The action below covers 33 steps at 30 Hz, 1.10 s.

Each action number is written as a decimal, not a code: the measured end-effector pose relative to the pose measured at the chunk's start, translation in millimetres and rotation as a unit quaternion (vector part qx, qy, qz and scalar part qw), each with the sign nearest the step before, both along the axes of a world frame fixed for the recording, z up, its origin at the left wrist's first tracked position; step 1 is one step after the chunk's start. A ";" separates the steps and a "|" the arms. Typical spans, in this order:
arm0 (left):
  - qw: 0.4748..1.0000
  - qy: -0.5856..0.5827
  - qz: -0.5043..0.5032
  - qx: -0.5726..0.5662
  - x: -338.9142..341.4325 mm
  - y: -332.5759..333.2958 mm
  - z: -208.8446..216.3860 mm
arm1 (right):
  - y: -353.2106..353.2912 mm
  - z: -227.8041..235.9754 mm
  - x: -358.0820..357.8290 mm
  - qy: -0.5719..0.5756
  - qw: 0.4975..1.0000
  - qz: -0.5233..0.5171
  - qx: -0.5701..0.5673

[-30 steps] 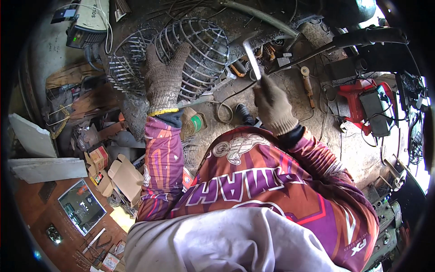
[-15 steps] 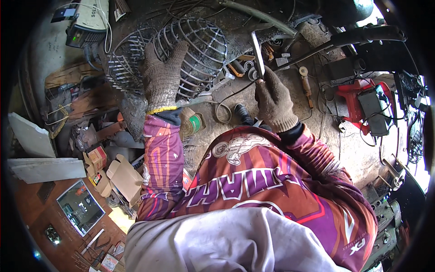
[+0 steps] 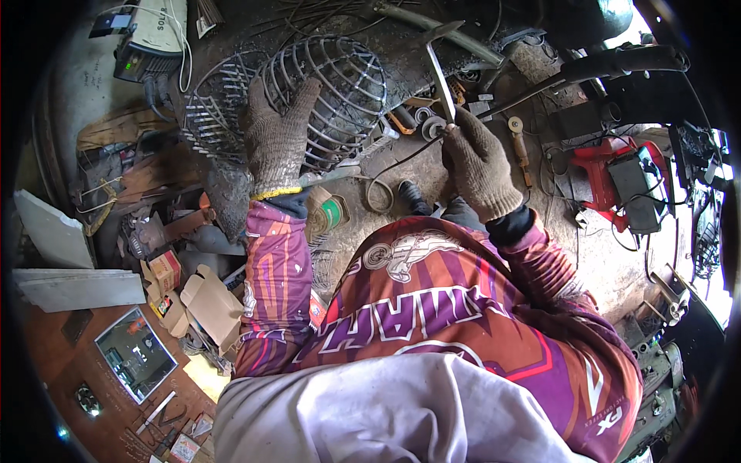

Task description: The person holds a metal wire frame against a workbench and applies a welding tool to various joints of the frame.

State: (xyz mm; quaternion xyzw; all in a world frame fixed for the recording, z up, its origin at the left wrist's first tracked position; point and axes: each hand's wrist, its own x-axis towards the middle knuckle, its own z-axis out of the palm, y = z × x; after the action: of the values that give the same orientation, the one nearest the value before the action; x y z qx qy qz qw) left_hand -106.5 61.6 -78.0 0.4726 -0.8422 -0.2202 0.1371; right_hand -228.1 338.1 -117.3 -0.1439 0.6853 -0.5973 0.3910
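A round cage of welded metal rods (image 3: 343, 73) stands at the bench edge, joined or close to a second barred piece (image 3: 212, 112) on its left. My gloved left hand (image 3: 279, 131) grips the cage's near left side, thumb and fingers spread around its rods; the fingertips are partly hidden among the bars. In my gloved right hand (image 3: 482, 166) is a chipping hammer (image 3: 441, 81), its fingers closed around the lower end of the metal handle. The dark pointed hammer head is raised to the right of the cage, apart from it.
An angle grinder (image 3: 519, 150) lies on the floor to the right, near a red-framed machine (image 3: 610, 185) with cables. A metal pipe (image 3: 444, 35) crosses the far bench. Open cardboard boxes (image 3: 212, 305) and pale slabs (image 3: 77, 289) sit at left. A welding machine (image 3: 150, 42) stands far left.
My right hand has moved slightly right and nearer to me, and the hammer's head now shows clearly. The cage has shifted slightly under my left hand, which keeps its grip.
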 end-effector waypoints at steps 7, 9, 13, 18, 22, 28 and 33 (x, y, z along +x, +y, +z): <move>1.000 0.024 -0.003 -0.001 -1.9 -5.8 -1.2 | 5.1 3.1 9.9 -0.006 1.000 -0.006 0.023; 0.999 0.041 0.012 0.009 -10.4 -5.8 0.0 | 7.5 0.2 14.3 0.005 0.999 -0.047 -0.013; 0.996 0.065 0.039 0.049 -28.8 -2.4 13.1 | 13.8 2.2 25.6 0.023 0.996 -0.062 -0.053; 0.997 0.051 0.013 0.058 -37.1 -7.2 15.1 | 17.7 -5.6 38.3 0.105 0.992 -0.060 -0.045; 0.996 0.072 0.015 0.056 -26.6 -18.5 3.5 | 17.5 1.0 32.5 0.053 0.996 -0.071 -0.033; 0.991 0.048 -0.078 0.099 -27.2 -11.3 20.4 | 0.8 -25.9 30.3 0.033 0.999 0.021 0.019; 0.997 0.013 -0.056 0.047 -21.8 -17.3 9.1 | -0.6 -8.0 32.9 -0.033 0.994 -0.088 -0.057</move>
State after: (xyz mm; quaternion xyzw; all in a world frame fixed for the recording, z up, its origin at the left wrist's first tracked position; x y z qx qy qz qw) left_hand -128.4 44.3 -68.9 0.4277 -0.8543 -0.2732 0.1127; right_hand -195.2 337.5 -125.3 -0.0854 0.6467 -0.6718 0.3509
